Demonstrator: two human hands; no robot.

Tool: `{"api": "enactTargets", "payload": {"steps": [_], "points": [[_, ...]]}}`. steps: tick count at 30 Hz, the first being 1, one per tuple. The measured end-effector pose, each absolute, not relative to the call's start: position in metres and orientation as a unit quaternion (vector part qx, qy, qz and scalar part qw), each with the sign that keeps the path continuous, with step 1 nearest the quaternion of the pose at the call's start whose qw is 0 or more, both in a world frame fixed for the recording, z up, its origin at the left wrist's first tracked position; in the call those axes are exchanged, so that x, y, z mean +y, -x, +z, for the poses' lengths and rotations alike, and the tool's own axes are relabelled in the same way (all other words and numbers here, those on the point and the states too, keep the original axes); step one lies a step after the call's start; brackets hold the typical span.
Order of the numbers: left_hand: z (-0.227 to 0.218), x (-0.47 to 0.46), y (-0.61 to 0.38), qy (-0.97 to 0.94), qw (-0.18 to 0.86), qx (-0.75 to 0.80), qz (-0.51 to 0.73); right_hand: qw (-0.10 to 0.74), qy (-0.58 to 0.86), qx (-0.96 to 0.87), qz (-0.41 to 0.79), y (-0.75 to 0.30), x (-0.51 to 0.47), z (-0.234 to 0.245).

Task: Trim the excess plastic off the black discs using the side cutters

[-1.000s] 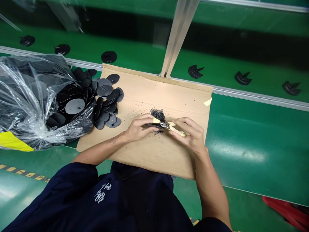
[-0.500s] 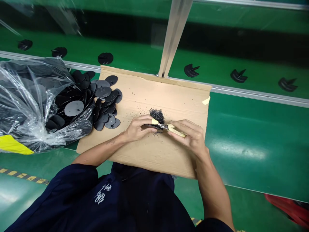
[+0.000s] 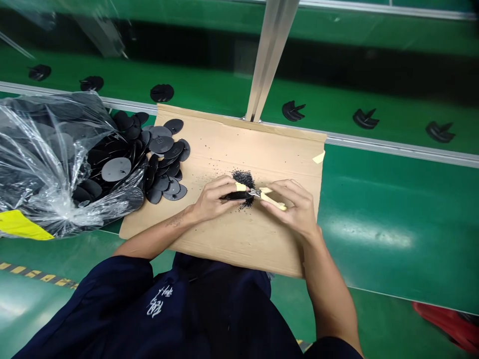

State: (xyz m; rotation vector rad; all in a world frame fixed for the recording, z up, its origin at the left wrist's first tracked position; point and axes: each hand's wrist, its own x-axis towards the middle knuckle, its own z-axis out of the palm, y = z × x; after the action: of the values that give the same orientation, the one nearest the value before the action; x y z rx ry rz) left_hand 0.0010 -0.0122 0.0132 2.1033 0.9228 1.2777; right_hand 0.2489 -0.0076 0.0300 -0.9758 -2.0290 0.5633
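Between the fingers of my left hand (image 3: 216,198) is a flat black disc (image 3: 239,196), held nearly edge-on above the cardboard (image 3: 220,239). Pale tape wraps one of this hand's fingertips. My right hand (image 3: 297,204) grips cutting pliers (image 3: 275,202) with cream handles, their metal jaws at the disc's right edge. Whether the jaws touch the disc is too small to tell. Just behind the disc lies a heap of tiny black clippings (image 3: 243,177), some scattered over the cardboard.
Several black discs (image 3: 161,144) lie overlapping on the cardboard's left side. Beside them, a clear plastic bag (image 3: 41,154) spills more discs. Black parts (image 3: 294,110) sit on a green belt (image 3: 224,102) behind a metal rail, by an upright metal post (image 3: 267,60).
The disc has tilted so that more of its face shows, and the plier handles have shifted slightly. The black parts behind the rail at right have moved a little left.
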Motion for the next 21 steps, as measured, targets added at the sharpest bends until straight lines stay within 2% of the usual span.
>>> {"api": "enactTargets", "payload": {"steps": [4, 7, 12, 16, 21], "points": [[0.016, -0.012, -0.001, -0.745, 0.267, 0.366, 0.49, 0.414, 0.402, -0.774, 0.261, -0.25, -0.007, 0.035], [0.016, -0.012, -0.001, -0.714, 0.287, 0.392, 0.504, 0.419, 0.394, -0.746, 0.335, -0.251, -0.006, 0.036], [0.014, -0.011, -0.001, -0.668, 0.326, 0.41, 0.529, 0.386, 0.327, -0.744, 0.436, -0.243, -0.012, 0.035], [0.013, -0.013, -0.002, -0.665, 0.354, 0.396, 0.525, 0.385, 0.323, -0.781, 0.371, -0.233, -0.017, 0.032], [0.006, -0.012, 0.0, -0.77, 0.254, 0.391, 0.436, 0.393, 0.31, -0.826, 0.259, -0.229, -0.02, 0.028]]}}
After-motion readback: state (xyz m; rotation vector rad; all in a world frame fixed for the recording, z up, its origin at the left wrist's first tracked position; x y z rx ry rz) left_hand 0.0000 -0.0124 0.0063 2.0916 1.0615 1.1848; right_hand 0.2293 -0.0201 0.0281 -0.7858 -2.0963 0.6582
